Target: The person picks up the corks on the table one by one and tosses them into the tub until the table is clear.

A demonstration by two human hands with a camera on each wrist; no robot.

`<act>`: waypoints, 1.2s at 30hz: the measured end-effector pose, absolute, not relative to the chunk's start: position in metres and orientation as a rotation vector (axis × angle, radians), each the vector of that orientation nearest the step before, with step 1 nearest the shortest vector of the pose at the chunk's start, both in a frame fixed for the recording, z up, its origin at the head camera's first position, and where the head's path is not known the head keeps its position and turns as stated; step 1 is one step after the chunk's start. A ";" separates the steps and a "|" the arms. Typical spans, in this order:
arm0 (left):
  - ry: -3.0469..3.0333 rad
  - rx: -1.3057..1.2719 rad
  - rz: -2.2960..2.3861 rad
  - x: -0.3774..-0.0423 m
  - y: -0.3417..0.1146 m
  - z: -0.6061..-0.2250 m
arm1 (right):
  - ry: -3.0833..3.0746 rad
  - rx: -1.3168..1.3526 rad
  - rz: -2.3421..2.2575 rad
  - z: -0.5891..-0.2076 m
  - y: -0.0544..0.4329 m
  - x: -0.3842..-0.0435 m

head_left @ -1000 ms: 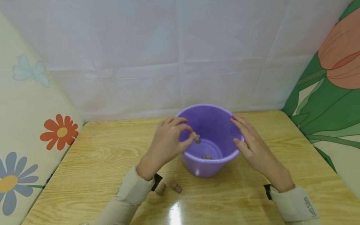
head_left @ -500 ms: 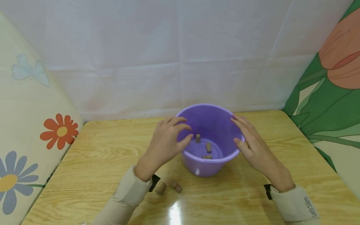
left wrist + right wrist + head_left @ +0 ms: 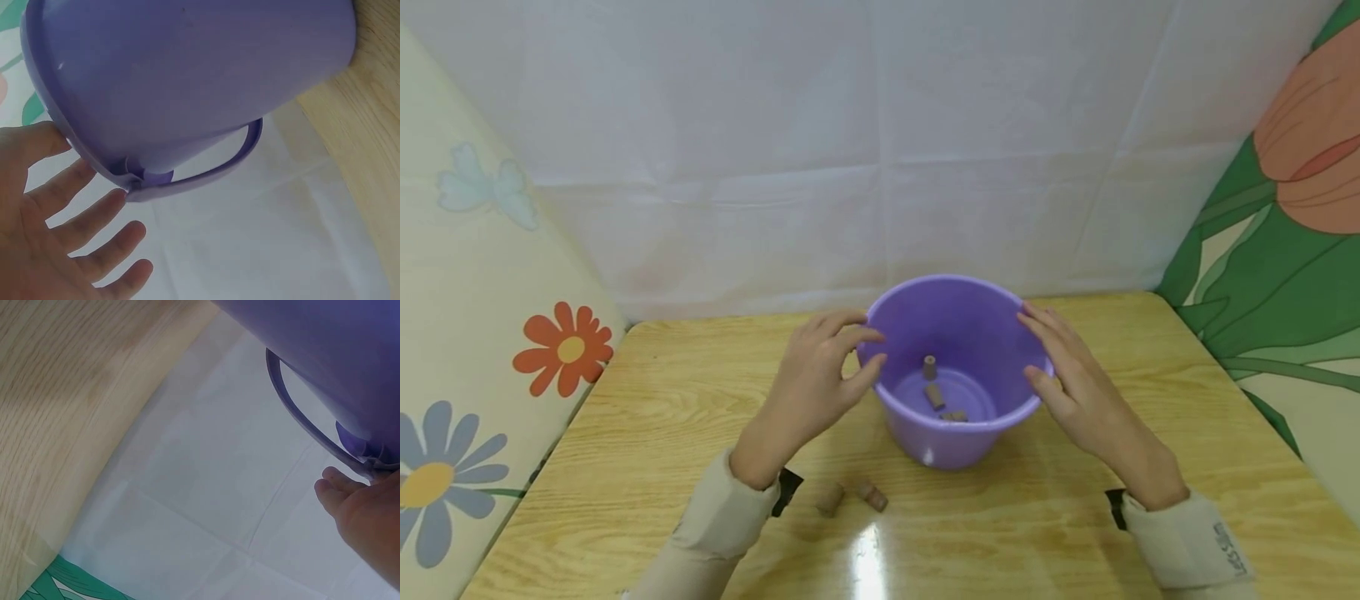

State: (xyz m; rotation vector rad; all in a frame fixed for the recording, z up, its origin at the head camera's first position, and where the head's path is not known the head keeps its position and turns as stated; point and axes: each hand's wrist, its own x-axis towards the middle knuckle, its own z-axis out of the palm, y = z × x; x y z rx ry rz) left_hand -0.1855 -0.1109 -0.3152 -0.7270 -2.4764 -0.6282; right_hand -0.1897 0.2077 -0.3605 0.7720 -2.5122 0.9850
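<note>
A purple bucket [image 3: 925, 442] stands upright on the table, with several small brown cork-like cylinders [image 3: 934, 396] on its floor. One of these, a cylinder [image 3: 929, 367] near the far left wall, stands on end. At the left rim my left hand [image 3: 808, 383] holds nothing; its fingers are spread and gently bent, the fingertips at the rim. In the left wrist view, the bucket's handle [image 3: 206, 178] hangs beyond those fingers. On the opposite side, my right hand [image 3: 1082, 392] rests its fingers and thumb on the right rim. Its lower fingers [image 3: 331, 494] show beside the handle.
Two more brown cylinders, one thicker [image 3: 831, 498] and one with reddish marks [image 3: 872, 496], lie on the wood-grain table [image 3: 700, 400] in front of the bucket. A white sheet [image 3: 737, 167] hangs behind, and flower-painted panels [image 3: 1300, 292] flank both sides.
My left hand has let go of a brown cylinder, which dropped into the bucket, then drew back left to the rim. A cylinder inside shifted left, the bucket slightly too. My right hand stays.
</note>
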 end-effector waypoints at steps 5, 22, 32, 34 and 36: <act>-2.442 -0.706 -0.634 -0.183 -0.121 -0.317 | -2.512 0.772 0.985 -0.360 0.207 -0.190; -2.466 -0.660 -0.578 -0.167 -0.147 -0.330 | -2.506 0.775 0.988 -0.361 0.208 -0.189; -2.487 -0.661 -0.520 -0.162 -0.154 -0.341 | -2.496 0.779 0.977 -0.363 0.208 -0.190; -2.501 -0.660 -0.512 -0.161 -0.155 -0.344 | -2.498 0.778 0.976 -0.363 0.208 -0.190; -2.513 -0.664 -0.505 -0.160 -0.157 -0.347 | -2.499 0.776 0.975 -0.363 0.208 -0.190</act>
